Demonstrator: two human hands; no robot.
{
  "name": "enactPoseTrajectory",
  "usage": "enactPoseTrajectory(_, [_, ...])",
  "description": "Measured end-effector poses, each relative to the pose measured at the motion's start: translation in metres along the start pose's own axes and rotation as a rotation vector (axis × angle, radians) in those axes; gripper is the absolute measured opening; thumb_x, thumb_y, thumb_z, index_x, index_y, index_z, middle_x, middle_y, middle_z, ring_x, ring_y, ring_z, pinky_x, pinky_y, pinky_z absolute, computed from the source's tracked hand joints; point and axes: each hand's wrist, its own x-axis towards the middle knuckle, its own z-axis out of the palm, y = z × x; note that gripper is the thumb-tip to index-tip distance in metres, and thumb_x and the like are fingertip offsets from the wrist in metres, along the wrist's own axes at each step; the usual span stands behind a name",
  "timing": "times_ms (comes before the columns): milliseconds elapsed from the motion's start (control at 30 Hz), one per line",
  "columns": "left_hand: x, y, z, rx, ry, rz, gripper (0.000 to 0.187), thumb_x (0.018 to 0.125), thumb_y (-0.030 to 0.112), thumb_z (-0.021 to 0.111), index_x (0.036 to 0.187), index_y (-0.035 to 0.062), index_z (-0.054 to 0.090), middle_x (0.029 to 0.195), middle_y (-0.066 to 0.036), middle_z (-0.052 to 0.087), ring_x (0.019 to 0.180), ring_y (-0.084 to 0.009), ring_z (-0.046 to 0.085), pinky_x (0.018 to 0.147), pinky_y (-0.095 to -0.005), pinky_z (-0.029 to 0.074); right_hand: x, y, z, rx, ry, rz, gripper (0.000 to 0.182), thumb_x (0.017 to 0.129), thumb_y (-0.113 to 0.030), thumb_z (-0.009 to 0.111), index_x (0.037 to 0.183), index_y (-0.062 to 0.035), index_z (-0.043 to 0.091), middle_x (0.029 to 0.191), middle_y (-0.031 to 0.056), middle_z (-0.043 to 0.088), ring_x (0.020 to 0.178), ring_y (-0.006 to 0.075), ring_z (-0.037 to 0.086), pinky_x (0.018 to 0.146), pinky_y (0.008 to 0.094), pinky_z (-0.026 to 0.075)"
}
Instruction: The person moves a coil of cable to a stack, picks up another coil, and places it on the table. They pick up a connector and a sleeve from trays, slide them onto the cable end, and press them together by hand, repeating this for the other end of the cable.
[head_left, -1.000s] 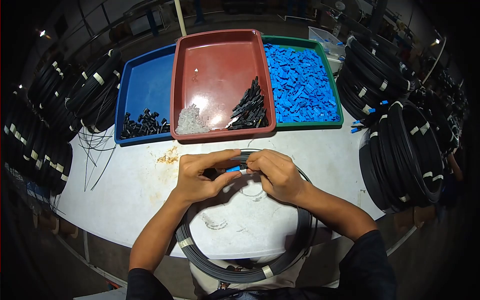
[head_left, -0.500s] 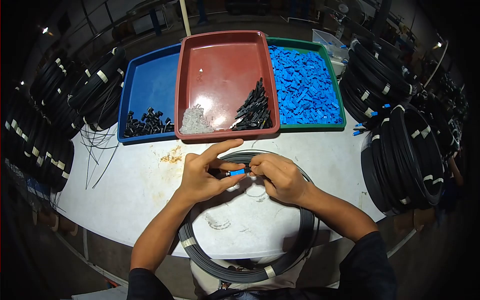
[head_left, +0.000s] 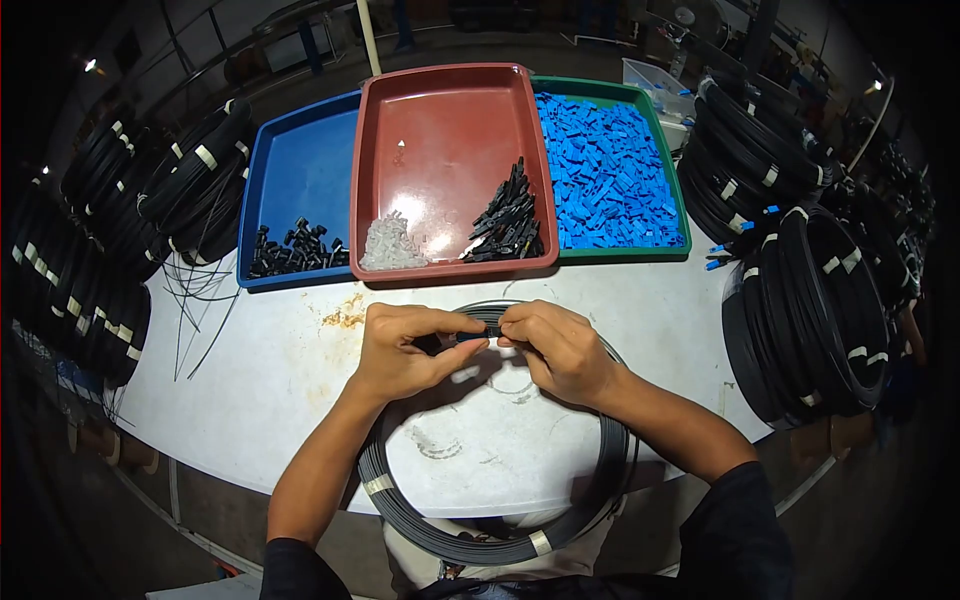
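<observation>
My left hand pinches a small connector between thumb and fingers; it looks dark, with most of it covered. Beside it, my right hand is closed with its fingertips at the connector's right end, on a small dark part too hidden to make out. Both hands are almost touching above the far side of a coil of black cable, which is bound with pale tape and overhangs the near table edge.
A blue tray holds black parts, a red tray clear and black pieces, a green tray blue clips. Black cable coils stand at right, more coils at left, on the white table.
The fingers of my left hand have closed down; its raised index finger now lies level at the connector. The bright blue body seen between the fingers earlier is now hidden.
</observation>
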Motion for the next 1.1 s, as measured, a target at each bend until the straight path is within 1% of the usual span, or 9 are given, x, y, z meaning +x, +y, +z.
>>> enactPoseTrajectory(200, [-0.002,0.006,0.003,0.064,-0.078,-0.06,0.018,0.075,0.002,0.083,0.092,0.0032,0.08,0.082,-0.01,0.078,0.066,-0.0156,0.074,0.06,-0.0248,0.057,0.0,-0.001,-0.005,-0.103,-0.041,-0.077,0.027,0.068,0.014,0.07,0.089,0.0027,0.057,0.091,0.0152,0.065,0.073,0.03,0.066,0.064,0.0383,0.055])
enactPoseTrajectory(300, [-0.002,0.004,0.004,0.013,-0.108,0.08,0.019,0.074,-0.004,0.08,0.092,-0.0009,0.079,0.084,-0.014,0.078,0.075,-0.0223,0.077,0.069,-0.0296,0.062,-0.001,-0.001,-0.004,-0.058,-0.059,-0.065,0.026,0.066,0.016,0.064,0.087,0.003,0.057,0.09,0.0157,0.065,0.072,0.0307,0.066,0.063,0.0383,0.054])
enactPoseTrajectory(433, [0.002,0.008,0.002,0.259,-0.166,0.392,0.012,0.076,-0.003,0.079,0.088,0.0006,0.077,0.085,-0.012,0.077,0.078,-0.0239,0.077,0.071,-0.0329,0.063,-0.004,0.0,-0.005,0.099,-0.097,0.098,0.026,0.064,0.021,0.054,0.084,0.0044,0.056,0.086,0.0168,0.065,0.073,0.0308,0.067,0.064,0.0373,0.055])
enactPoseTrajectory(567, [0.0,0.009,0.0,0.703,-0.173,0.781,0.018,0.072,0.007,0.072,0.089,-0.001,0.075,0.104,-0.016,0.075,0.102,-0.0265,0.074,0.081,-0.0346,0.062,-0.002,-0.001,-0.005,0.244,-0.093,0.24,0.029,0.066,0.023,0.049,0.086,0.0052,0.058,0.086,0.0162,0.066,0.077,0.0283,0.069,0.068,0.0346,0.057])
enactPoseTrajectory(700, [0.003,0.003,-0.003,0.623,-0.141,0.734,0.014,0.076,0.005,0.073,0.089,0.0015,0.076,0.098,-0.014,0.077,0.094,-0.0241,0.076,0.079,-0.0338,0.062,-0.001,0.001,-0.004,0.2,-0.103,0.211,0.028,0.068,0.023,0.052,0.088,0.0051,0.059,0.089,0.0158,0.067,0.077,0.028,0.07,0.068,0.0346,0.057])
enactPoseTrajectory(800, [0.0,0.0,-0.002,0.346,-0.127,0.516,0.03,0.075,0.0,0.08,0.104,0.0008,0.076,0.089,-0.012,0.078,0.085,-0.0222,0.077,0.075,-0.031,0.063,-0.001,0.001,-0.004,0.175,-0.116,0.175,0.028,0.069,0.023,0.056,0.09,0.0046,0.059,0.09,0.0158,0.067,0.078,0.0281,0.07,0.068,0.0355,0.057])
enactPoseTrajectory(867, [0.0,0.009,-0.001,0.201,-0.076,0.128,0.06,0.074,0.001,0.085,0.13,0.0006,0.065,0.086,-0.01,0.079,0.078,-0.0191,0.077,0.072,-0.0279,0.062,-0.001,-0.001,-0.005,0.104,-0.113,0.175,0.027,0.069,0.023,0.058,0.089,0.004,0.059,0.09,0.0155,0.067,0.078,0.0281,0.07,0.068,0.036,0.057])
enactPoseTrajectory(900, [-0.002,0.001,-0.001,0.182,-0.078,0.163,0.085,0.075,0.003,0.087,0.149,-0.0013,0.045,0.089,-0.013,0.079,0.078,-0.0202,0.078,0.071,-0.0271,0.061,-0.001,-0.001,-0.005,0.104,-0.113,0.177,0.027,0.069,0.023,0.058,0.089,0.004,0.059,0.09,0.0155,0.067,0.078,0.0281,0.07,0.068,0.036,0.057])
enactPoseTrajectory(1100, [-0.001,0.001,0.003,0.117,-0.071,0.105,0.099,0.074,0.006,0.089,0.155,-0.0027,0.033,0.088,-0.015,0.078,0.081,-0.0222,0.078,0.073,-0.0264,0.06,0.001,0.0,-0.005,0.073,-0.069,0.023,0.026,0.068,0.018,0.059,0.089,0.0025,0.055,0.085,0.0152,0.062,0.076,0.033,0.064,0.069,0.0405,0.053])
